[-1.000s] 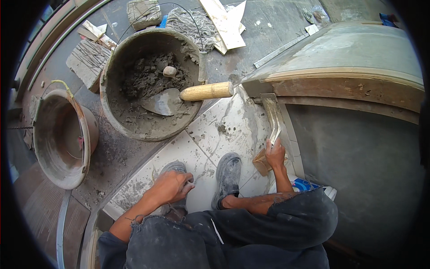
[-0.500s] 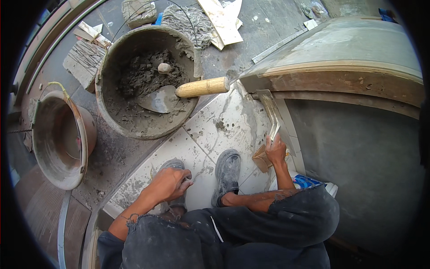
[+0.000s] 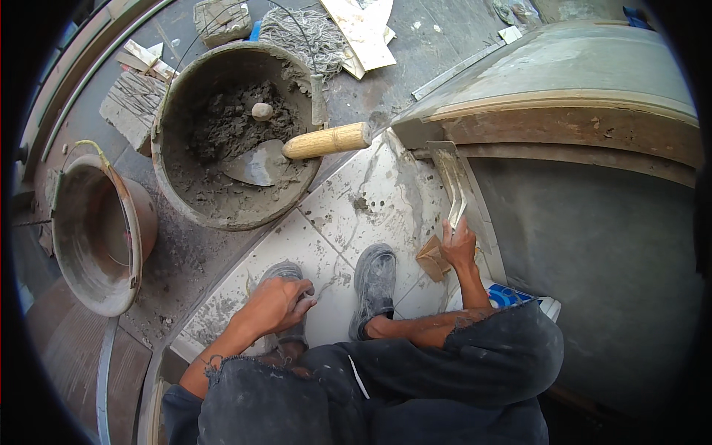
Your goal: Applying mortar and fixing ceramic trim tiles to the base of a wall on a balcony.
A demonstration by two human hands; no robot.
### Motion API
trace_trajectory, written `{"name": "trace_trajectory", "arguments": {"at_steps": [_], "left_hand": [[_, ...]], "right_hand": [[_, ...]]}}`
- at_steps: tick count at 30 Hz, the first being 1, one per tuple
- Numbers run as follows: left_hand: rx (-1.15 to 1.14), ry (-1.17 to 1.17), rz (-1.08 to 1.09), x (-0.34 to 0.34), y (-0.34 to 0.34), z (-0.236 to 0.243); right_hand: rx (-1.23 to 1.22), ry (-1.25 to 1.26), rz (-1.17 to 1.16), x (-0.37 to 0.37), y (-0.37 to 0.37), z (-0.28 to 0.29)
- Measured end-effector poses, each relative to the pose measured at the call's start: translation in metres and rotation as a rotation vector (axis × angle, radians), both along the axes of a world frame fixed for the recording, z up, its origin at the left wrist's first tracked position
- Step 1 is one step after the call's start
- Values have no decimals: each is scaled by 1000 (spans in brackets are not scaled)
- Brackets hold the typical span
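Across the head view, I'm remotely watching the right hand [image 3: 459,247] clasping a seemingly stiff, light trowel [image 3: 448,174] by its handle, likely the best hold, right of the tiled floor [image 3: 400,222], the left hand [image 3: 282,300] hanging half-curled, contents unclear.

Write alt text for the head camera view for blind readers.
A person's right hand has a flat metal trowel in its grip by white, grey-spattered tiles; the left hand is half curled over the left shoe. To the left stand a mortar bucket holding a wooden-handled trowel, and a second bucket.
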State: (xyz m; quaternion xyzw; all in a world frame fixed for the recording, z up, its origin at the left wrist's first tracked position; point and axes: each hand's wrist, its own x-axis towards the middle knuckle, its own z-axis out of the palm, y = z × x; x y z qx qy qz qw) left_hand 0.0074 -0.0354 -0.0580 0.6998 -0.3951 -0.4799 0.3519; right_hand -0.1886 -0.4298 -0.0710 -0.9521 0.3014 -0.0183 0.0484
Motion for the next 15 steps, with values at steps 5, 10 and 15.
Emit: {"name": "trace_trajectory", "arguments": {"at_steps": [5, 10, 15], "left_hand": [[7, -2, -1, -5, -1, -1], [11, 2, -15, -7, -5, 0], [7, 12, 1, -5, -6, 2]], "right_hand": [[4, 47, -25, 2, -4, -7], [58, -105, -49, 22, 1, 4], [27, -161, -59, 21, 4, 21]]}}
